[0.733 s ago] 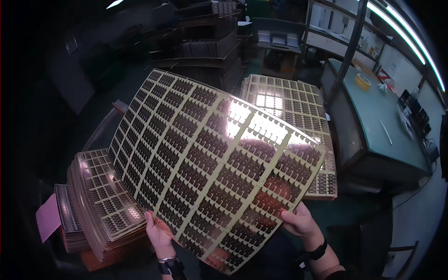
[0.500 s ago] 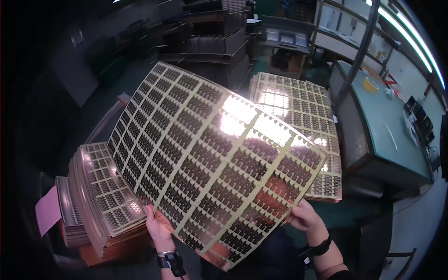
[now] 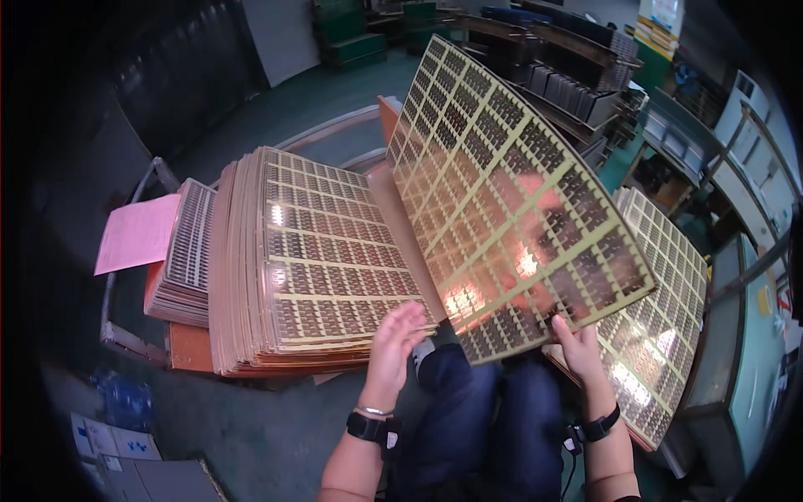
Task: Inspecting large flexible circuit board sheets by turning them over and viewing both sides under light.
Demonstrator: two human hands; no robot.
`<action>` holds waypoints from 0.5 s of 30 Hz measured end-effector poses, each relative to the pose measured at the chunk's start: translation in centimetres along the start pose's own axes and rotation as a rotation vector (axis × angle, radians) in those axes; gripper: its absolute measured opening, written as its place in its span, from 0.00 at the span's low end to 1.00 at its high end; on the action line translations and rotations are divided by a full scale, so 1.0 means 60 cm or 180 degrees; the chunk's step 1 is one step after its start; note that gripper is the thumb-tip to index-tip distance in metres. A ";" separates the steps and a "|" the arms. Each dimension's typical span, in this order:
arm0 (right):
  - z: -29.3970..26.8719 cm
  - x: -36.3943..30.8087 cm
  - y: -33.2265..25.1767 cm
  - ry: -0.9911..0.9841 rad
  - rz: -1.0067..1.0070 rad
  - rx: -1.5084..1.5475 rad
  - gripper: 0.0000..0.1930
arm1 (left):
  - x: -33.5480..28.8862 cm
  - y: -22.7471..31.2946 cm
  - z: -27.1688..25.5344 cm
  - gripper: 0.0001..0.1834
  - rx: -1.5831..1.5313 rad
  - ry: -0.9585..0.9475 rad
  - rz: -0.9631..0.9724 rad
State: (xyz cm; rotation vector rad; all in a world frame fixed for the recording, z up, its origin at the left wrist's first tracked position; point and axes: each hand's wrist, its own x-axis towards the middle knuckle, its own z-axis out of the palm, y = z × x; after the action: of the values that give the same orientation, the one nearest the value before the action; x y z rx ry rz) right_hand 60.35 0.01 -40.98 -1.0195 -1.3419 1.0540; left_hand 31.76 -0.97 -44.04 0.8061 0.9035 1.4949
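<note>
A large, shiny circuit board panel [image 3: 535,243] with a grid of small patterned blocks stands tilted in front of me. My right hand [image 3: 580,351] grips its lower edge, thumb on the near face; the fingers behind are hidden. My left hand [image 3: 395,345] is off the panel, its fingers loosely apart and nothing seen in them. It hovers beside the near right corner of a thick stack of similar panels [image 3: 330,251]. Another stack of panels [image 3: 661,326] lies to the right, partly behind the held one.
A smaller stack [image 3: 186,251] with a pink paper sheet [image 3: 138,233] on it leans at the left, near a metal rail frame [image 3: 130,341]. A blue water bottle [image 3: 125,402] and boxes [image 3: 113,439] are at lower left. At right stands a green-topped bench [image 3: 757,360].
My left hand has let go of the panel, which my right hand still holds. The view has turned left, bringing the left stack to the middle; the panel now stands steeper.
</note>
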 end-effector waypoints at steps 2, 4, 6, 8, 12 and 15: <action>0.008 0.038 0.046 -0.0107 -0.0052 -0.0118 0.12 | -0.035 -0.035 0.003 0.16 0.0054 -0.0100 -0.0319; 0.031 0.075 0.117 0.0006 -0.0833 -0.0502 0.11 | -0.067 -0.068 -0.005 0.15 0.0127 0.0021 -0.0478; 0.083 0.126 0.133 -0.0178 -0.0593 -0.0407 0.10 | -0.070 -0.017 -0.031 0.14 0.0205 0.0134 -0.0483; 0.128 0.140 0.120 -0.0254 -0.0366 -0.0656 0.09 | -0.088 0.001 -0.064 0.13 0.0110 0.0563 -0.0416; 0.197 0.157 0.094 -0.0627 -0.0296 -0.1172 0.09 | -0.125 0.047 -0.121 0.13 0.0312 0.1364 0.0176; 0.271 0.143 0.081 -0.1022 -0.0662 -0.1294 0.17 | -0.135 0.067 -0.126 0.13 0.0305 0.1490 0.0266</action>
State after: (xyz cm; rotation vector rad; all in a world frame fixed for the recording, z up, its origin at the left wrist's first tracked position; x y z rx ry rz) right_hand 43.82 8.93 -43.83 -0.9998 -1.9370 0.8266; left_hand 24.15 -9.96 -43.98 0.5730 1.3079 1.7614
